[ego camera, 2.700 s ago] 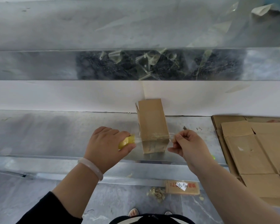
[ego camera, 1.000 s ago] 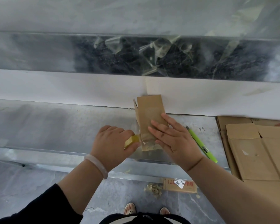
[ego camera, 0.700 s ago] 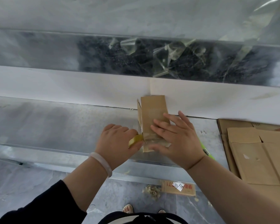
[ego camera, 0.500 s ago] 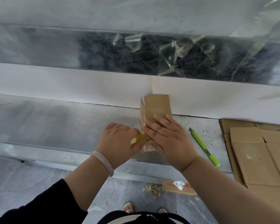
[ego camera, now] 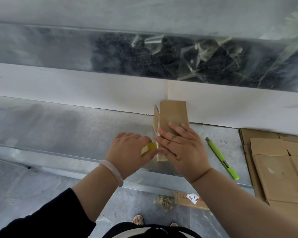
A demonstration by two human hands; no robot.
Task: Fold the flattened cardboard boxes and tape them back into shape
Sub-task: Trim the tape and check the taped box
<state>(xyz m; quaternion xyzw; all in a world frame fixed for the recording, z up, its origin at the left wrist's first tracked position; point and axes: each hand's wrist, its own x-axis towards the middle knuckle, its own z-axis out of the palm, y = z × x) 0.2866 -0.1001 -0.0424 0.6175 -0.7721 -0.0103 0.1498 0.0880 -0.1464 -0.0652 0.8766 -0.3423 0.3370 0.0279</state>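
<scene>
The box (ego camera: 172, 112) lies on the counter (ego camera: 67, 133), its far end against the white wall. The right hand (ego camera: 181, 148) presses flat on the box's near half, fingers straight and slightly spread. Just left of the box, the left hand (ego camera: 127, 152) has its fingers curled round a yellow tape roll (ego camera: 149, 147). Right of the box lie a green knife (ego camera: 222, 159) and, farther right, flat cardboard (ego camera: 279, 170).

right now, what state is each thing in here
small cardboard box: folded up, lying down, left flap sticking out
tape roll: gripped by left hand, at the box's left edge
right hand: flat, pressing the box
green utility knife: lying untouched right of the box
flattened cardboard boxes: stacked flat, unfolded
</scene>
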